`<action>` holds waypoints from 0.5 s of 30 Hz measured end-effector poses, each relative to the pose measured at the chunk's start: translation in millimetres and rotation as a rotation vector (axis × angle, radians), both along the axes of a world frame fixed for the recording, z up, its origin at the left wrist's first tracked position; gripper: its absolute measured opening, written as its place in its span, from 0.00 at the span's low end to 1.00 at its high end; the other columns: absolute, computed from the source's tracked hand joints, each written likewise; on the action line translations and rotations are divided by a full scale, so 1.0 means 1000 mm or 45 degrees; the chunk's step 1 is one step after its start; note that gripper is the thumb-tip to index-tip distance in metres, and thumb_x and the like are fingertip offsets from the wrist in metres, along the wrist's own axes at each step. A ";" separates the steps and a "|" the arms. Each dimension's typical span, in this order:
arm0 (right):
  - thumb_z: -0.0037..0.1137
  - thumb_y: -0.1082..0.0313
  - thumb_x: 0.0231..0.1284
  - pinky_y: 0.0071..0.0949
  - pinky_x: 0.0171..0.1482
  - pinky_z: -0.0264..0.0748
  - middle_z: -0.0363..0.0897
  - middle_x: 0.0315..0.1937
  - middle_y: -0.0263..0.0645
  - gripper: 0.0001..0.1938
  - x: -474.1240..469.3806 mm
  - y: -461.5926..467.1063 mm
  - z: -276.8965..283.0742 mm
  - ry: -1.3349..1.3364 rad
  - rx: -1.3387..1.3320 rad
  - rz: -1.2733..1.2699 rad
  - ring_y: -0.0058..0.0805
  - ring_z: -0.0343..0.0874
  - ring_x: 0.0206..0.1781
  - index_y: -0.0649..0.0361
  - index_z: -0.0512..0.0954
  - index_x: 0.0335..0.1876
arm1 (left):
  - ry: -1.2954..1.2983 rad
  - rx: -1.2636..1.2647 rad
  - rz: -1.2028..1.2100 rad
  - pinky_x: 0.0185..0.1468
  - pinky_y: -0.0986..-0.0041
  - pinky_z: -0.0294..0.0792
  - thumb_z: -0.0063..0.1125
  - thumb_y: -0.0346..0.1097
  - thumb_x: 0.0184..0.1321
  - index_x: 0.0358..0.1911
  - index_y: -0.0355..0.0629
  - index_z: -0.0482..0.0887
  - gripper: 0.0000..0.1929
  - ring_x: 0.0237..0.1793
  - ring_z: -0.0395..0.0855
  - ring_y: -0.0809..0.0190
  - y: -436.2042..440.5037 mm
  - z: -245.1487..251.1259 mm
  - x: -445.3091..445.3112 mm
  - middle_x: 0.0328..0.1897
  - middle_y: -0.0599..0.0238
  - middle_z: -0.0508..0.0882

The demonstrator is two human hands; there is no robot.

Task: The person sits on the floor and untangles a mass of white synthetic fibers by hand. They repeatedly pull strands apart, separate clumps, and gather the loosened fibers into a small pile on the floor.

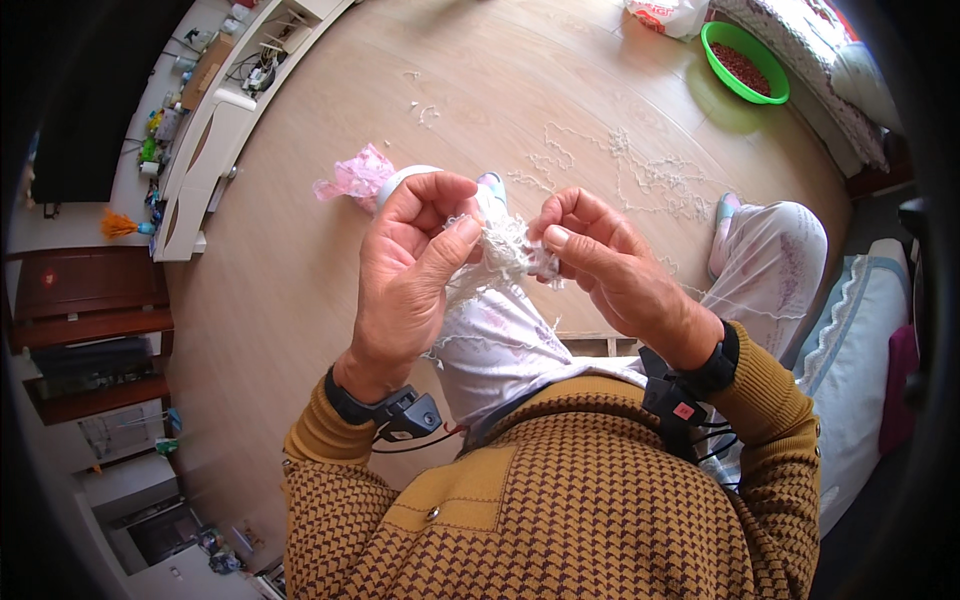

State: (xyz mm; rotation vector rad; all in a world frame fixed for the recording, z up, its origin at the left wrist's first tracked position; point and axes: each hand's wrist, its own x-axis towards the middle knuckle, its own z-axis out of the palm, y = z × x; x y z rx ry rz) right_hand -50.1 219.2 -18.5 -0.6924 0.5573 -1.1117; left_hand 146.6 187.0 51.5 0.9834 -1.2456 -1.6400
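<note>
A tangled bundle of white yarn [504, 251] hangs between my two hands above my lap. My left hand [416, 262] pinches its left side between thumb and fingers. My right hand [607, 259] grips the right side, with thumb and forefinger close together near the tangle. Loose strands droop over my patterned trousers, and one strand [750, 309] runs across my right knee. More crinkled white yarn [660, 169] lies spread in loops on the wooden floor ahead of my right hand.
A pink plastic bag [356, 176] lies by a white round object [405, 180], partly hidden behind my left hand. A green basin [780, 82] of small reddish items and a white plastic bag [671, 16] stand far right. A white cabinet [206, 150] lines the left; a cushioned seat [855, 375] is at right.
</note>
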 end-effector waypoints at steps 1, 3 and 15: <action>0.59 0.65 0.70 0.21 0.50 0.72 0.76 0.45 0.30 0.12 0.001 0.001 0.002 0.080 -0.010 -0.014 0.19 0.75 0.47 0.57 0.72 0.53 | -0.010 -0.005 -0.003 0.52 0.80 0.73 0.56 0.25 0.68 0.54 0.36 0.74 0.13 0.45 0.78 0.74 0.000 0.000 0.000 0.45 0.68 0.78; 0.61 0.67 0.68 0.21 0.50 0.73 0.76 0.45 0.31 0.14 0.006 0.001 0.005 0.144 -0.017 -0.024 0.19 0.76 0.47 0.58 0.72 0.54 | -0.041 -0.022 -0.002 0.52 0.81 0.73 0.56 0.24 0.68 0.54 0.36 0.74 0.13 0.45 0.77 0.75 0.002 0.000 -0.002 0.45 0.68 0.78; 0.59 0.72 0.67 0.21 0.56 0.72 0.75 0.45 0.33 0.14 -0.006 -0.006 -0.005 0.040 -0.022 -0.126 0.19 0.74 0.49 0.63 0.72 0.55 | -0.051 -0.360 0.260 0.56 0.78 0.73 0.58 0.19 0.65 0.51 0.35 0.77 0.12 0.46 0.81 0.69 -0.013 -0.008 0.012 0.44 0.66 0.81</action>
